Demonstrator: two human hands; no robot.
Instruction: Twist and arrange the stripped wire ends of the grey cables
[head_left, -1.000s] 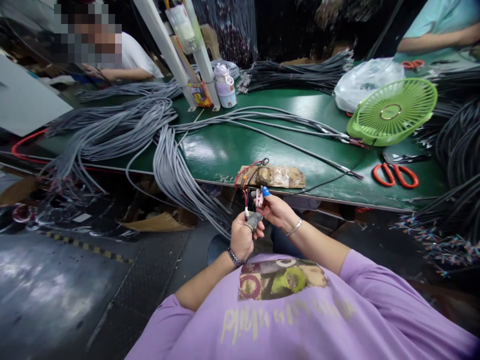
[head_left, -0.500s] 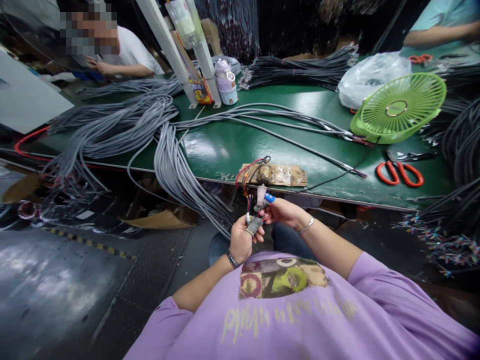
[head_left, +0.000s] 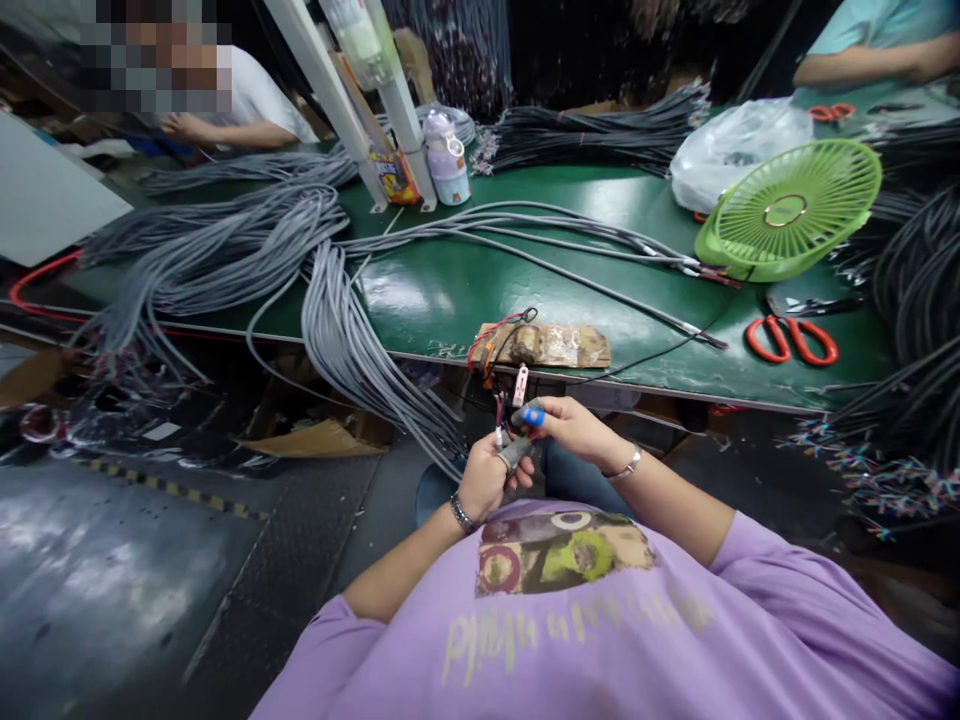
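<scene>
Beside the block point(head_left: 574, 346), the left hand point(head_left: 480, 484) pinches wires point(head_left: 500, 410), the right hand point(head_left: 576, 428) presses its fingertips together, and uneven pulling could snap strands.

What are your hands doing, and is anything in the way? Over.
Left hand closed on thin coloured wires. Right hand close beside, hold unclear. Brown taped block just beyond, seemingly not blocking.

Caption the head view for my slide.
Left hand and right hand close together at thin wires beside a green workbench.
</scene>
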